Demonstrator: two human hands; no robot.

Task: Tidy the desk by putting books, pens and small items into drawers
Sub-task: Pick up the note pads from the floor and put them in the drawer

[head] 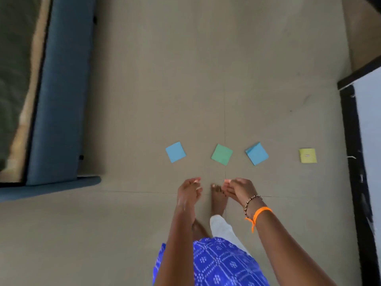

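head view: four paper squares (222,154) on floor (144,100).

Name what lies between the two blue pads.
In the head view, one green pad lies on the floor between the left blue pad and the right blue pad.

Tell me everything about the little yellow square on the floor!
The small yellow square paper note lies flat on the grey-beige floor, far right in a row with two blue squares and a green one, apart from them all. It looks like thin paper, pale yellow, slightly tilted, with a tiny light mark at its middle too blurred to read. It sits near a black-edged white panel. Nothing touches it; both hands are away from it.
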